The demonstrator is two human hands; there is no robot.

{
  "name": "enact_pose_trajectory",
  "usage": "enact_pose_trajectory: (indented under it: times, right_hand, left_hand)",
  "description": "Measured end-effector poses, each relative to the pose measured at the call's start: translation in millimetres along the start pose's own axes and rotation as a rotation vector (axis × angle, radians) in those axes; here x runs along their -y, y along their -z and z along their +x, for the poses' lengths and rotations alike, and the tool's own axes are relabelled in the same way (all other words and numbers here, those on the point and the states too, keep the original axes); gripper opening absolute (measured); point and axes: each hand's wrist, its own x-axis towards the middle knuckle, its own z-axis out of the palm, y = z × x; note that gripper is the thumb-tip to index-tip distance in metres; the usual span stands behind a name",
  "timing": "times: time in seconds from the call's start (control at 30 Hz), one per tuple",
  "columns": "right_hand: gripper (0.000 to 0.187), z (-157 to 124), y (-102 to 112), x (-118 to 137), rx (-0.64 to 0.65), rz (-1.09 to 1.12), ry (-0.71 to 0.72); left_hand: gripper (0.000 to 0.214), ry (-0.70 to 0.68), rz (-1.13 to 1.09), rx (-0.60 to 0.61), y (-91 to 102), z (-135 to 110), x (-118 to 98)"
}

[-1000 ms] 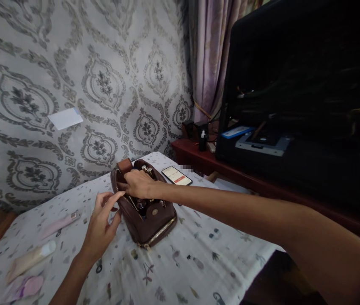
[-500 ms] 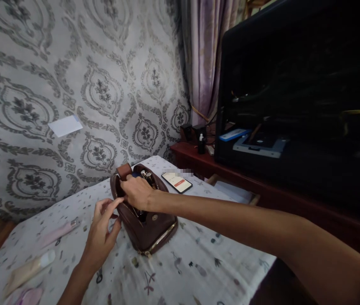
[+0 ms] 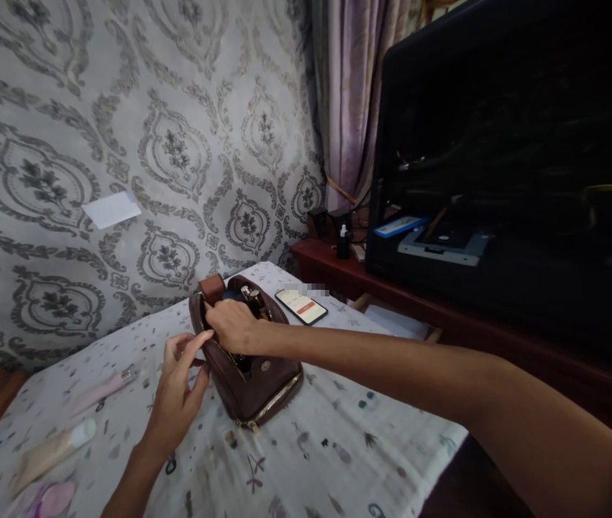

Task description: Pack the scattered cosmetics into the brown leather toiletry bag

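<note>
A dark brown leather bag lies unzipped on the patterned cloth, its brass zipper pull towards me. My left hand pinches the bag's left rim between thumb and fingers. My right hand reaches down into the opening, and its fingers are hidden inside. Beside it, gold-topped bottles or tubes stick up from the bag. A tan strap loop stands at the bag's far end.
A lit phone lies right of the bag. At the left are a pink tube, a beige tube and a pink round item. A red-brown desk with a large black screen borders the right.
The view has shifted very slightly. Both hands stay almost where they were, the left at the bag's rim and the right inside the bag.
</note>
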Motion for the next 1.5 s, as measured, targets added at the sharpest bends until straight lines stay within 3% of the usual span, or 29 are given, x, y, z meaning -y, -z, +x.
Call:
enact_pose_trajectory:
  times: [0.1, 0.23, 0.4, 0.63, 0.77, 0.9, 1.0, 1.3, 1.5]
  right_hand:
    - [0.024, 1.6, -2.2, -1.4, -0.01, 0.009, -0.004]
    - [0.026, 7.3, -10.8, -5.4, -0.033, 0.015, -0.003]
    - [0.024, 13.2, -19.8, -12.0, -0.016, 0.023, -0.022]
    - [0.023, 11.5, -11.9, -27.0, -0.006, 0.093, -0.048]
    - [0.023, 14.2, -7.3, -35.0, -0.03, 0.101, -0.002]
    - [0.02, 19.2, -10.8, -36.4, -0.118, -0.073, 0.249]
    - [0.02, 26.5, -16.2, -35.4, -0.092, -0.17, 0.361]
    - [0.014, 56.5, -27.9, -26.7, 0.14, -0.16, 0.33]
    - [0.022, 42.8, -18.3, -25.6, 0.158, -0.111, 0.323]
  left_hand:
    - [0.045, 0.062, -0.171, -0.086, -8.2, -2.8, 4.1]
    - [0.047, 0.3, -0.412, -0.2, -24.6, -7.2, 19.8]
    - [0.055, 0.48, -0.703, -0.164, -34.6, -7.2, 38.2]
    - [0.057, 0.586, -0.833, -0.194, -36.1, -9.5, 49.4]
    - [0.051, 0.614, -0.885, -0.21, -37.5, -10.6, 48.1]
    - [0.047, 0.614, -0.893, -0.228, -38.5, -9.6, 47.6]
    - [0.046, 0.608, -0.879, -0.236, -38.8, -8.9, 48.5]
    - [0.043, 0.636, -0.916, -0.252, -39.8, -9.4, 50.1]
    - [0.042, 0.637, -0.94, -0.248, -40.2, -10.1, 53.1]
